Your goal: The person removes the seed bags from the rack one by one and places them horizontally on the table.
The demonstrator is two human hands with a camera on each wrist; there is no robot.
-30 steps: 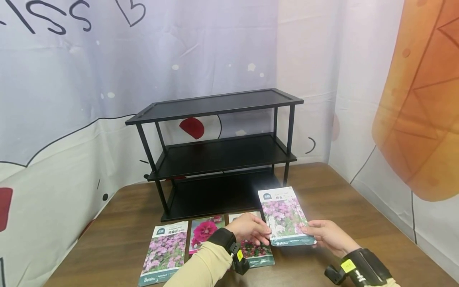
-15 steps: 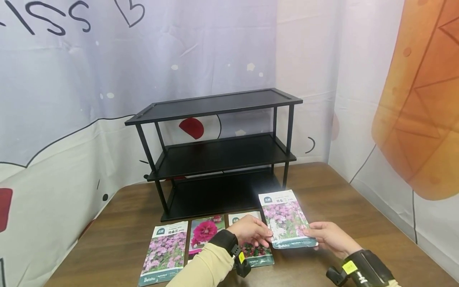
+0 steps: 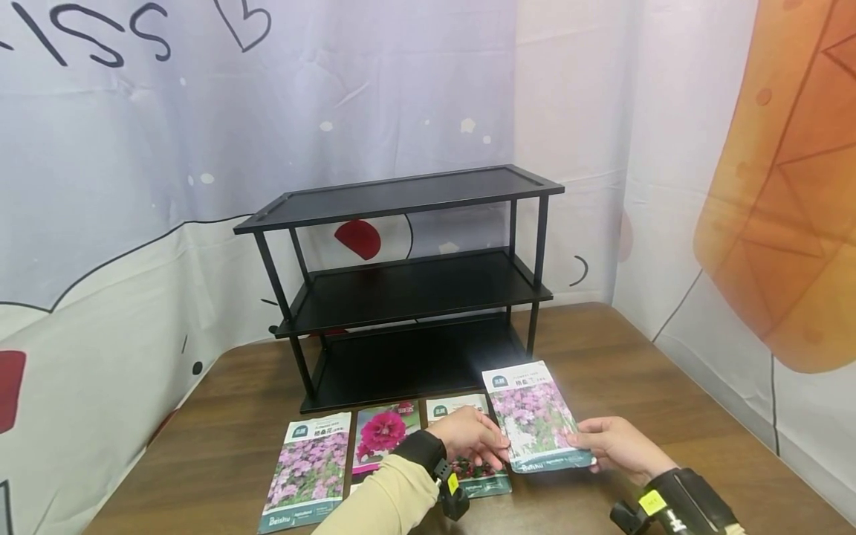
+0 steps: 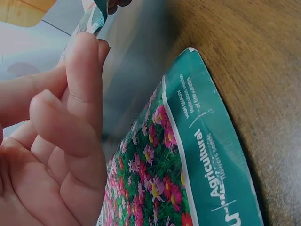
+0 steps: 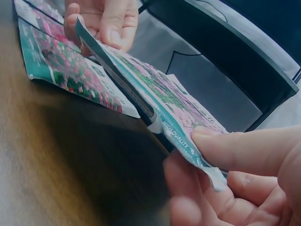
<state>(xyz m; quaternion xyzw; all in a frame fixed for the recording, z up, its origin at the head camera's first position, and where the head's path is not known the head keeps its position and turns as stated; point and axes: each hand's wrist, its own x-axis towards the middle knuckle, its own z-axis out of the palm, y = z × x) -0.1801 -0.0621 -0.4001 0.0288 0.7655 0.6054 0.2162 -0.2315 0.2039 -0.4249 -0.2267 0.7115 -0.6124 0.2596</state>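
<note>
Between my two hands is a seed packet [image 3: 535, 416] with pale pink flowers and a teal bottom band, held tilted above the table. My left hand [image 3: 471, 437] pinches its left edge, thumb on top and fingers beneath. At the lower right edge my right hand [image 3: 622, 446] pinches it in the same way, as the right wrist view shows. A packet with red and pink daisies [image 4: 155, 174] lies partly hidden under my left hand. Farther left lie a magenta flower packet [image 3: 383, 432], partly covered by my sleeve, and a purple-pink flower packet [image 3: 307, 472].
A black three-tier shelf [image 3: 414, 290] stands behind the packets on the brown wooden table [image 3: 588, 357]. Its bottom tier comes close to the packets' top edges. A printed cloth [image 3: 401, 89] hangs behind the table and along its right side.
The held packet has sunk slightly towards the table and moved a little nearer and to the right, both hands moving with it. The packets on the table have stayed put.
</note>
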